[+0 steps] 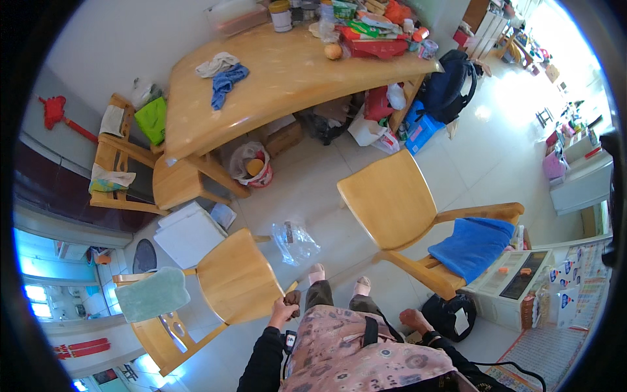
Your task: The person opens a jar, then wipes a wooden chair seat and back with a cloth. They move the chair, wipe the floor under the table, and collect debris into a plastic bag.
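Note:
My left hand (282,311) is closed on a crumpled brown cloth (293,300), beside the front corner of a wooden chair (237,277). A pale green cloth (153,294) hangs over that chair's backrest. My right hand (414,319) hangs at my right side with its fingers curled; nothing shows in it. It is near a black bag (449,316) on the floor. A second wooden chair (389,198) stands at front right, with a blue towel (472,247) over its back. A clear plastic bag (295,242) lies on the tiles before my feet.
A wooden table (294,73) bears a blue cloth (228,84), a whitish cloth (217,64) and a pile of packages. Below it are a lined bin (252,166) and bags. A white box (190,235) lies left, near a third chair (179,183). A backpack (448,88) stands at the table's right end.

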Motion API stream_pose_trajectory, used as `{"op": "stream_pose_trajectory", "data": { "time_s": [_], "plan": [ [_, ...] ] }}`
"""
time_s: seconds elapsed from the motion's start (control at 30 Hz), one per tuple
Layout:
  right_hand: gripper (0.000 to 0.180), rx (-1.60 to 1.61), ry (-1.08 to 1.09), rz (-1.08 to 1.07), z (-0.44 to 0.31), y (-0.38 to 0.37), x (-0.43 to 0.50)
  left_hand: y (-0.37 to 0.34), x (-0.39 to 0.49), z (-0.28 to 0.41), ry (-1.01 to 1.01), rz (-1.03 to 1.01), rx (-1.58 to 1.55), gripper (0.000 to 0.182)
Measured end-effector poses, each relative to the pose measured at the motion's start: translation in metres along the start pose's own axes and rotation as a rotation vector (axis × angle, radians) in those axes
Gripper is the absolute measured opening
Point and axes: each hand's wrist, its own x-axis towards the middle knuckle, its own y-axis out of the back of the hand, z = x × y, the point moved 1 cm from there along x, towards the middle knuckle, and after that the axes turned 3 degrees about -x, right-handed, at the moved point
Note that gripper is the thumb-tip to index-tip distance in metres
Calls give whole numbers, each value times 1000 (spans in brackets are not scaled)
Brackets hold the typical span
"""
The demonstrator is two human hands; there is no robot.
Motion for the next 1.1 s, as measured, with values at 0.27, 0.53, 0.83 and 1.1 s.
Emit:
{"op": "stream_pose_trajectory", "data": {
  "time_s": [0.27, 0.53, 0.83, 1.1],
  "plan": [
    [17, 456, -297, 97, -70, 61, 20, 93, 28, -1, 59, -17, -124, 32],
    [19, 851, -461, 253, -97, 74, 0, 109, 44, 3, 24, 5, 23, 39],
    [20, 767, -558, 326, -111, 68, -40, 89, 49, -6, -6, -81, 78, 44],
    [26, 900, -648, 372, -103, 73, -45, 88, 54, -34, 16, -118, 83, 44]
  ]
}}
